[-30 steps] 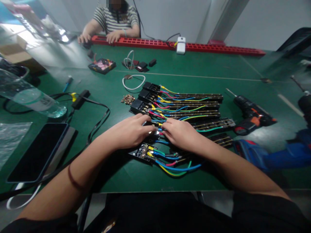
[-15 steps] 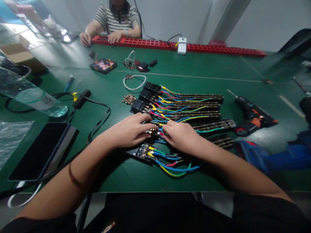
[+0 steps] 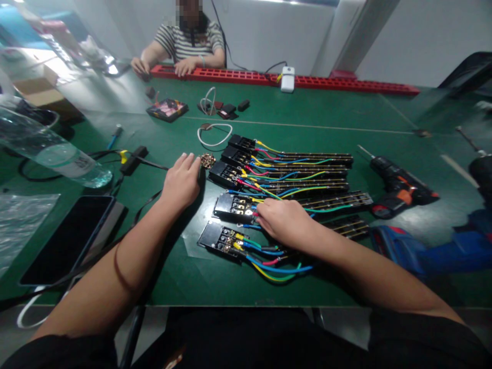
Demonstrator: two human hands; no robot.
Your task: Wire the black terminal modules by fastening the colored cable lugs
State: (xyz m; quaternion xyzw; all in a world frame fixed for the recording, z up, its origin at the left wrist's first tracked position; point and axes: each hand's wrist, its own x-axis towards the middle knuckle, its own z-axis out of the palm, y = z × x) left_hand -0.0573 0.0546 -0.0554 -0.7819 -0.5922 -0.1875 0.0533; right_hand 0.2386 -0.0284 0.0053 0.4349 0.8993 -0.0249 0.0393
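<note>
Several black terminal blocks lie in a column on the green table, with coloured wires running right to long black strips. My right hand (image 3: 282,218) is closed in a pinch at the wires of the second-nearest terminal block (image 3: 226,205); a red wire lug (image 3: 254,213) shows at its fingertips. My left hand (image 3: 182,179) reaches to a small pile of brass-coloured screws (image 3: 208,161), fingers stretched out and their tips at the pile's left edge. Whether a screw is under them cannot be made out. Nearest me lies another wired terminal block (image 3: 217,240).
To the right are a black-and-orange drill (image 3: 402,182) and a blue power tool (image 3: 423,251). On the left stand a plastic bottle (image 3: 73,161), a phone (image 3: 69,241) and black cables. Across the table, a person (image 3: 188,43) sits behind a red slotted rail (image 3: 238,75).
My left hand has left the second-nearest terminal block and moved left and away from me to the screw pile. My right hand stays at the wires.
</note>
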